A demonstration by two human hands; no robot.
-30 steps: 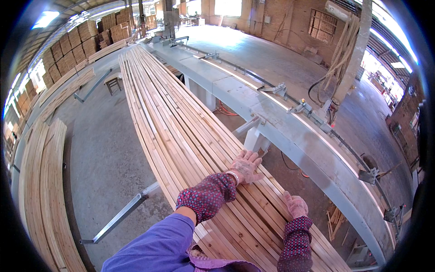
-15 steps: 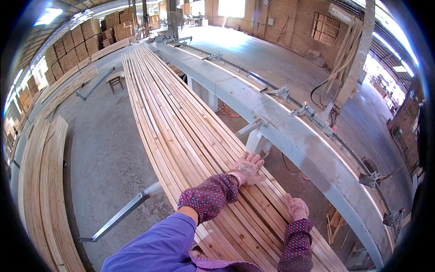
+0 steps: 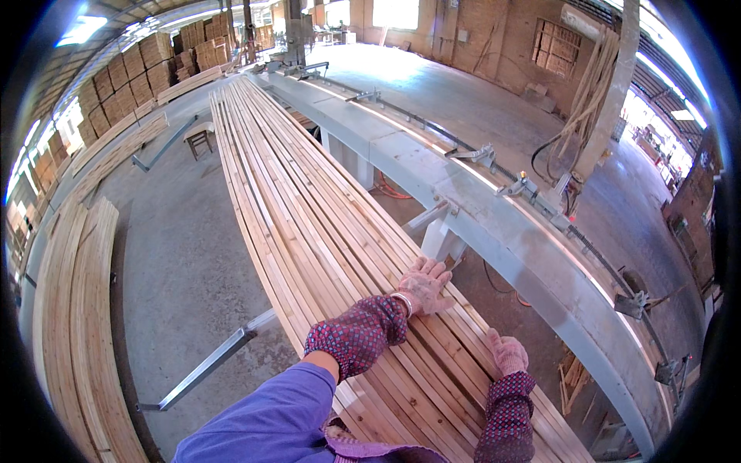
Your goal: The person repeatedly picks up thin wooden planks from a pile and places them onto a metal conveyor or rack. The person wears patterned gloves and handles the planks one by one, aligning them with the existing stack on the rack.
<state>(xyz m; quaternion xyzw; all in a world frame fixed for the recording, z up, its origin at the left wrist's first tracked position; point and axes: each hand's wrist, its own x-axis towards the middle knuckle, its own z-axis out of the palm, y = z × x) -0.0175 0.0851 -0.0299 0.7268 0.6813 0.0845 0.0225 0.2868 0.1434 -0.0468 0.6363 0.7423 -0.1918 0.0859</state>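
A wide layer of long, pale wooden strips (image 3: 309,224) runs from below me to the far end, side by side. My left hand (image 3: 424,287), in a pink work glove with a dark checked sleeve cover, lies on the strips near their right edge, fingers spread. Further right and nearer, my right hand (image 3: 508,353), gloved alike, is at the outer edge with its fingers bent round the outermost wooden strip (image 3: 472,318). Part of that grip is hidden from view.
Along the right curves a long grey machine beam (image 3: 494,231) with clamps. Metal support arms (image 3: 208,366) jut out on the left. More boards (image 3: 73,324) lie at far left, and stacked timber (image 3: 127,81) stands behind. A small stool (image 3: 199,136) sits on the floor.
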